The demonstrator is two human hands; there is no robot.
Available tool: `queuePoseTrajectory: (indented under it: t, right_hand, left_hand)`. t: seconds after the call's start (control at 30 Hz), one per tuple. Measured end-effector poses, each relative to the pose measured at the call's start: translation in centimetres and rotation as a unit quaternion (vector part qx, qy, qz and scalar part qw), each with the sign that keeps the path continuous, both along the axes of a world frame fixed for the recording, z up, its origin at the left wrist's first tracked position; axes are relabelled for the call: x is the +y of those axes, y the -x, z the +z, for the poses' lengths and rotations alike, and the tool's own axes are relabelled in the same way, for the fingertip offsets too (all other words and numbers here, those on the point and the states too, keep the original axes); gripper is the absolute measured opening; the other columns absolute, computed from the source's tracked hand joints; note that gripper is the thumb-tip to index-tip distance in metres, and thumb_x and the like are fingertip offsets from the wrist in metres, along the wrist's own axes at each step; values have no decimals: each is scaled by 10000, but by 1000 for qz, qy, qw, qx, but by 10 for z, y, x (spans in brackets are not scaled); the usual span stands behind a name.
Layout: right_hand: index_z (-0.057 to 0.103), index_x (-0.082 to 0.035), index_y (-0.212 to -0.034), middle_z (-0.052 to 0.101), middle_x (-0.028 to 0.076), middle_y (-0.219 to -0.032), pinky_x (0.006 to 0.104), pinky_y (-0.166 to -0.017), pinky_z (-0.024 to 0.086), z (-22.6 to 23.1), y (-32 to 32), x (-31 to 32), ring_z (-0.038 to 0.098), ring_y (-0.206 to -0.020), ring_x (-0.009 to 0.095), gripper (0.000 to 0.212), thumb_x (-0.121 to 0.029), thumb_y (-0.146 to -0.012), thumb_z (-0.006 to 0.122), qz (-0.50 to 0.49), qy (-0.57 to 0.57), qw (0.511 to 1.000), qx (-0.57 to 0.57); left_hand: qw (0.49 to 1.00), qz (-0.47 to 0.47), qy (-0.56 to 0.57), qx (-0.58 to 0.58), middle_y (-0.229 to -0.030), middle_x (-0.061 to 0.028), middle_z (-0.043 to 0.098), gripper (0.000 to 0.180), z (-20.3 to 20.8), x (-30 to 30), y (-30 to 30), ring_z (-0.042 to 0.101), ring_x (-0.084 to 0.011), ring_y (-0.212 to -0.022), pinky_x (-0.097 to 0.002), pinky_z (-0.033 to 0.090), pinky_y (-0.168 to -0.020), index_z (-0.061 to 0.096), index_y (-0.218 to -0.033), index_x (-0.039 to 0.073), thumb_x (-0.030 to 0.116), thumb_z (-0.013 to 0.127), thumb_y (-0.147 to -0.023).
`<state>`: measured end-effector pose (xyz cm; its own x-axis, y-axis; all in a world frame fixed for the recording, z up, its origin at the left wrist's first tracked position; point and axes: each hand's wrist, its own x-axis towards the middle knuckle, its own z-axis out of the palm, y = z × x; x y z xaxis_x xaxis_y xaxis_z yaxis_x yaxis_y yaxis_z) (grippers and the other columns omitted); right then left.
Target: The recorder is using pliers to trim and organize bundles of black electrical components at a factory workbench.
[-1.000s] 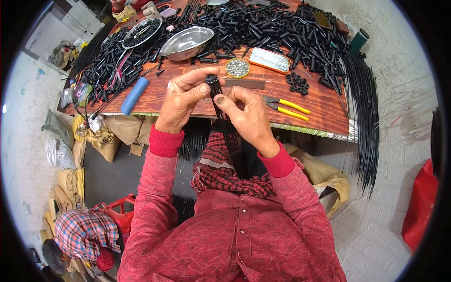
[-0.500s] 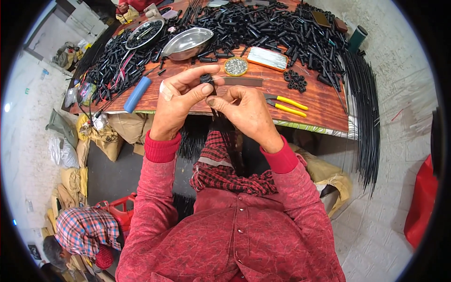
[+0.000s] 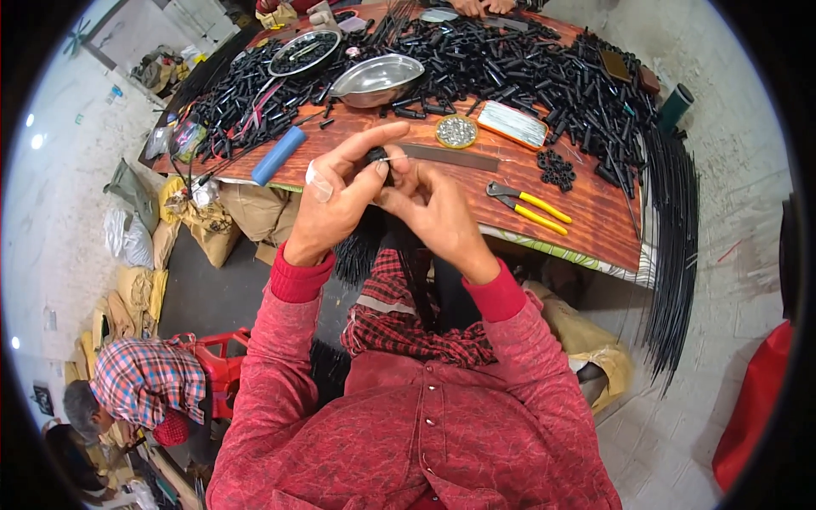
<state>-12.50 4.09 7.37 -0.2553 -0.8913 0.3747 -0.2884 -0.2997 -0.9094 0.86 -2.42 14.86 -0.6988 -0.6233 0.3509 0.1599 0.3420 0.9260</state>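
In front of my chest, over the table's near edge, both hands meet at a small black cylindrical piece (image 3: 376, 155). My left hand (image 3: 338, 204) pinches it between thumb and fingers, its index finger stretched out above; a white wrap circles one finger. A thin pale wire or needle (image 3: 395, 158) crosses the top of the piece. My right hand (image 3: 440, 217) is closed close beside it, fingertips against the piece or the wire; its exact grip is hidden. Dark strands (image 3: 408, 272) hang below the hands toward my lap.
Beyond my hands lie a flat dark bar (image 3: 450, 157), yellow-handled pliers (image 3: 544, 214), black rings (image 3: 557, 170), a round tin (image 3: 456, 131), a needle tray (image 3: 512, 125), a metal bowl (image 3: 374, 95), a blue roll (image 3: 279, 156) and heaped black tubes (image 3: 501, 64). Co-workers' hands (image 3: 480, 7) show at the far edge.
The view has shifted, so the table sits further right. My right hand has drawn closer to the left, and the black piece is tilted, the pale wire now showing across its top.
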Motion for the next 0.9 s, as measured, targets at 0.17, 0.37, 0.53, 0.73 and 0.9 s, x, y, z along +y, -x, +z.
queuePoseTrajectory:
  t: [0.17, 0.37, 0.53, 0.73, 0.9]
  right_hand:
    - [520, -68, -858, 480, 4, -669, 212, -489, 318, -11, -36, 18, 393, -514, 85, 559, -581, -994, 346, 339, -74, 842, -413]
    - [409, -116, -731, 295, -46, -566, 229, -468, 192, -10, -45, 9, 248, -493, 65, 547, -593, -991, 338, 310, -98, 841, -433]
    - [391, -137, -722, 292, -52, -561, 228, -467, 186, -17, -40, 6, 235, -499, 61, 518, -573, -998, 351, 284, -80, 862, -412]
    - [399, -137, -731, 312, -49, -582, 220, -474, 187, -22, -31, 0, 234, -513, 57, 513, -571, -1000, 352, 270, -77, 872, -401]
    - [390, -126, -733, 315, -40, -609, 214, -485, 183, -22, -18, 4, 225, -536, 56, 529, -579, -1001, 332, 260, -81, 877, -396]
  left_hand:
    - [997, -53, -53, 14, -943, -61, 601, 480, 4, -5, -13, 564, -124, -892, -276, 469, -815, 508, -1326, -72, 114, 574, -889]
    - [992, -75, -84, 59, -915, -59, 610, 527, -10, -20, -17, 577, -126, -876, -269, 465, -814, 505, -1309, -85, 220, 644, -903]
    - [979, -93, -169, 63, -969, -92, 649, 581, -19, -21, -15, 626, -152, -903, -276, 500, -831, 480, -1333, -51, 335, 639, -930]
    - [972, -127, -194, 40, -1034, -133, 670, 542, -22, -32, -7, 651, -184, -957, -300, 515, -863, 508, -1292, -50, 357, 610, -948]
    - [973, -179, -148, 9, -991, -107, 668, 411, -22, -41, 7, 635, -135, -910, -259, 513, -814, 565, -1125, -12, 362, 592, -959]
